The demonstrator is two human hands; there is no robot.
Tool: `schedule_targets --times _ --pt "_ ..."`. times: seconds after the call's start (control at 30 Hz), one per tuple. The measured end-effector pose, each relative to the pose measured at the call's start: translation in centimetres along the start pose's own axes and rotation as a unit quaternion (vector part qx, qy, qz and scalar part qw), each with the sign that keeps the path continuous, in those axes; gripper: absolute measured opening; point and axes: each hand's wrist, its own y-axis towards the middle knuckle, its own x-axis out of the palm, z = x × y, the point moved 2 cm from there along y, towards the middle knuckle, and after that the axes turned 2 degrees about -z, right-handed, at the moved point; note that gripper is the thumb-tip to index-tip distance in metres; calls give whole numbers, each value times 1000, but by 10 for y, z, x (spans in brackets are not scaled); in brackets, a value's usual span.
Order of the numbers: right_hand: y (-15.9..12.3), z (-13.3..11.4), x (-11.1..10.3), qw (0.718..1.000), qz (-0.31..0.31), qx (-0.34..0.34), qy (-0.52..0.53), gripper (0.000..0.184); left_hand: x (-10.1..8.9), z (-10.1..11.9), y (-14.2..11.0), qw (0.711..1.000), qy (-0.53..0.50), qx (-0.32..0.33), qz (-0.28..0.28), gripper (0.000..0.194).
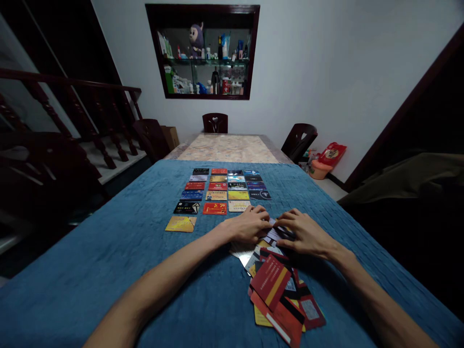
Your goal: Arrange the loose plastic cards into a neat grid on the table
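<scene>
My left hand [250, 225] lies over the far end of a loose pile of cards [270, 282], its fingers curled and their tips on a pale card [271, 233]. From the other side my right hand [306, 234] meets the same card, index finger and thumb bent around its edge with a dark card beneath. Part of both grips is hidden by the fingers. The pile holds red, orange, yellow and white cards, overlapping at odd angles. Beyond my left hand, rows of cards lie face up in columns, with a gold card [181, 224] nearest me at the left.
A blue cloth [119, 251] covers the near part of the long table; its patterned top [232, 147] shows at the far end. Dark wooden chairs [215, 123] stand around it. A wooden railing [72, 104] runs at left, and an orange bucket [320, 169] sits at right.
</scene>
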Motion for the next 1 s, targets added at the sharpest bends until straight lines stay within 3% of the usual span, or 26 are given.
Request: schedule_targets --times 0.2,0.53,0.73,1.0 --pt "-3 -1 -3 1000 -20 -4 -13 31 0 3 -4 998 9 48 28 13" --pt "-5 0 -6 999 -8 -32 10 20 -5 12 -4 990 90 101 41 16" --pt "-7 5 -9 997 33 -55 38 23 -7 5 -3 992 75 71 68 17" --pt "-6 13 -10 995 67 -28 72 24 -11 -7 -8 992 -18 -10 124 24"
